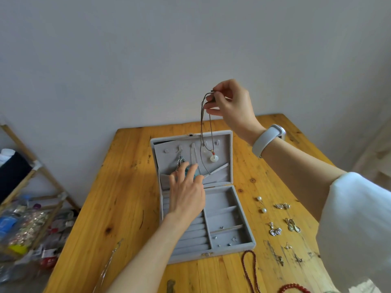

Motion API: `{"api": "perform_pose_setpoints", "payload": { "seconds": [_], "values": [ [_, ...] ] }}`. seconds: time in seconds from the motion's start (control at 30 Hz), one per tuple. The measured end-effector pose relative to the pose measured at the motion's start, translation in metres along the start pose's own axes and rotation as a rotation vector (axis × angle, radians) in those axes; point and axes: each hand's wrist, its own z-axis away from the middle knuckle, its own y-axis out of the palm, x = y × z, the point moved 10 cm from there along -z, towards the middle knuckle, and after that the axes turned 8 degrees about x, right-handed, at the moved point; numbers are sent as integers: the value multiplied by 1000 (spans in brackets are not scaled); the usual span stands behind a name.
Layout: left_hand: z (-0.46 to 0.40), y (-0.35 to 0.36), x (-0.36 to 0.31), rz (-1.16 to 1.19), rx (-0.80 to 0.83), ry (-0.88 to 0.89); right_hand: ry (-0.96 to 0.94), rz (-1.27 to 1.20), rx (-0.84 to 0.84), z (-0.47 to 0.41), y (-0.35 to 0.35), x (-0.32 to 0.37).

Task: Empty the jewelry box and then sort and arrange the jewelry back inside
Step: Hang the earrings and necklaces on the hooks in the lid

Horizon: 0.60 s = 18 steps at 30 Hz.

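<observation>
Wooden table [131, 187]: yellow planks, knotted, set against a pale wall [148, 60].

Near edge: a red bead strand [249, 269] and a thicker red bead bracelet [293, 288] are seen at the bottom right; a thin silver chain [108, 265] is laid at the bottom left.

Right of the box: small earrings are spread on the bare wood, among them a pearl pair [261, 205], a crystal cluster [275, 230] and a teardrop pair [293, 225]; further small pieces nearer the edge are too small to be told apart.

Jewelry box [241, 210]: grey velvet, open, lid laid back. A few tiny studs [221, 227] are left in the right-hand compartments of the tray; the ring rolls on its left are partly covered by the left forearm.

Left hand [186, 197]: stretched over the tray to the lid pocket, fingers straight and slightly spread, fingertips laid on a turquoise piece [191, 173]. A silver drop earring [179, 161] is hung on a lid hook just beside.

Right hand [230, 102]: raised above the lid, a pale wristband [268, 140] worn; a dark cord is pinched between thumb and fingertips. The cord necklace [203, 123] is hung down from it, its white disc pendant [214, 159] suspended before the lid lining.

Far left: a bamboo rack [29, 172] with bottles
</observation>
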Motion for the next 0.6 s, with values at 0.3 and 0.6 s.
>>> {"api": "perform_pose_setpoints", "payload": {
  "seconds": [0.3,0.6],
  "values": [
    [5,-7,-4,-27,-118,19,27,-14,42,3,4,-11],
    [4,-12,3,52,-153,36,119,131,148,23,9,-51]
  ]
}}
